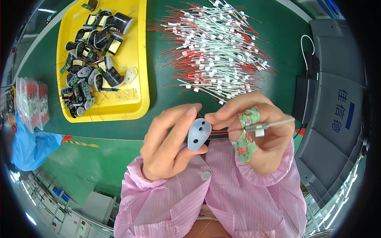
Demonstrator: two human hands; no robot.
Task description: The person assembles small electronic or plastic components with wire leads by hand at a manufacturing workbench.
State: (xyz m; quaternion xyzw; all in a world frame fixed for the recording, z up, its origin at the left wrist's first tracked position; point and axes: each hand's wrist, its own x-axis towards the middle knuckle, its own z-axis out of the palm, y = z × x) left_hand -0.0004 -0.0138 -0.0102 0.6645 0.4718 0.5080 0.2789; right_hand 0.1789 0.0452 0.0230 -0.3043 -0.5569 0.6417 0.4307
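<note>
My left hand point(168, 144) is closed round a small part whose pale grey rounded end plate point(199, 137), with several dark holes, faces right. The body behind the plate is mostly hidden by my fingers. In my right hand point(254, 135) is a cable lead point(274, 123) with a white tag or connector and thin red wires. Those red wires reach left to the plate; whether their tips are inside a hole I cannot tell. Green flowered wraps point(244, 146) cover parts of two right fingers. Both hands are in front of my chest, at the table's near edge.
A yellow tray point(143, 79) at the left holds several black cylindrical assemblies point(113, 77) with circuit boards. Beyond my hands lies a large pile of red-ended leads point(214, 51) on the green table point(154, 91). Clear plastic packs point(31, 103) stand far left; a grey bin point(329, 103) is at the right.
</note>
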